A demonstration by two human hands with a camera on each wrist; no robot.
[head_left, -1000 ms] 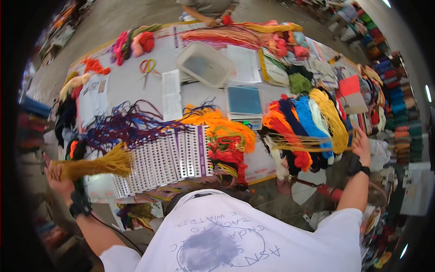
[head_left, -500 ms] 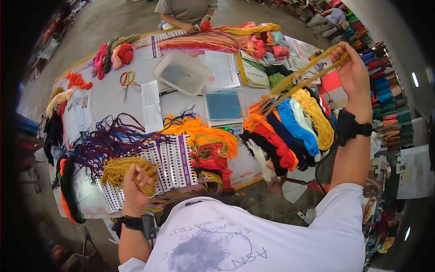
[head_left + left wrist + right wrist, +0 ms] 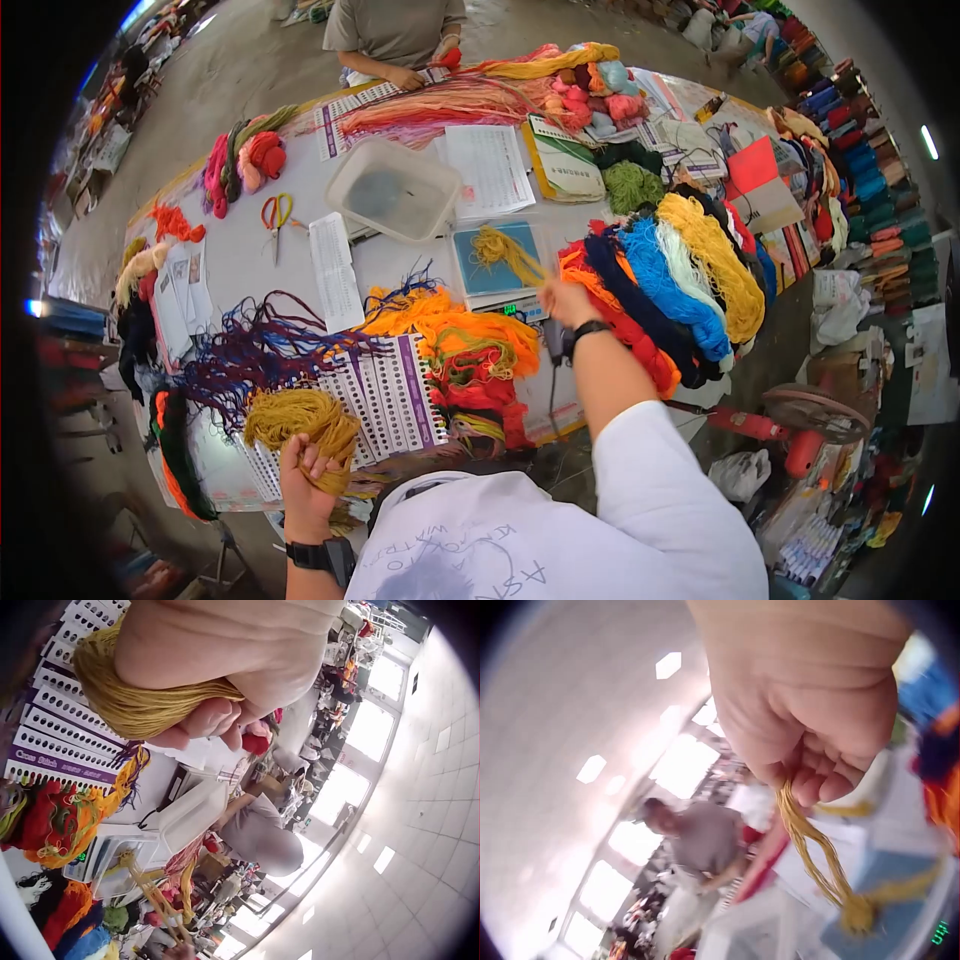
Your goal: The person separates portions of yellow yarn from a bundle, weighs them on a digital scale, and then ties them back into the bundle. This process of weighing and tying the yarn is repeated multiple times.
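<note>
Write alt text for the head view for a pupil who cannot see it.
The person's right hand holds a thin mustard hank of yarn over a blue-topped scale, while the left hand grips a thicker mustard bundle near punched cards. Colourful skeins lie about the table; someone in grey is across it.

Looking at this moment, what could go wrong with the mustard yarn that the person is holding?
The right grip pinches one end of the mustard strands over the blue-topped scale; pulling or supporting them might falsify a reading.
If released unevenly, those strands might slide off the blue top.
The left grip holds a loosely gathered mustard bundle close to tangled purple strands, so threads might catch.
</note>
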